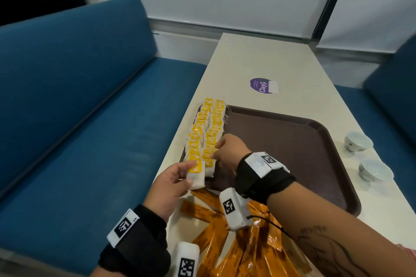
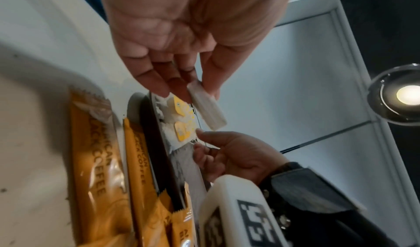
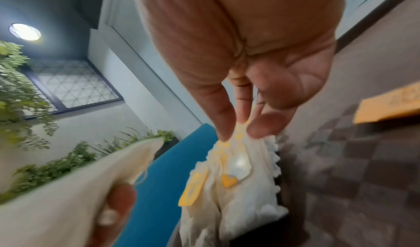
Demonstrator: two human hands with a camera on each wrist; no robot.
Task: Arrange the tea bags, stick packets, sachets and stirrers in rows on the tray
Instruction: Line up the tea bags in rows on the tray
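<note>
Two rows of white tea bags (image 1: 206, 132) with yellow tags lie along the left edge of the brown tray (image 1: 281, 153). My left hand (image 1: 189, 171) pinches one tea bag (image 1: 196, 175) just above the tray's near left corner; the left wrist view shows that bag (image 2: 206, 107) between thumb and fingers. My right hand (image 1: 215, 150) reaches over the tray and pinches a tea bag (image 3: 236, 153) at the near end of the right row. A heap of orange coffee stick packets (image 1: 236, 243) lies on the table near me, under my right wrist.
Two small white cups (image 1: 358, 143) stand on the table to the right of the tray. A purple sticker (image 1: 262, 85) lies beyond the tray. Blue bench seats (image 1: 90, 96) run along both sides of the narrow table.
</note>
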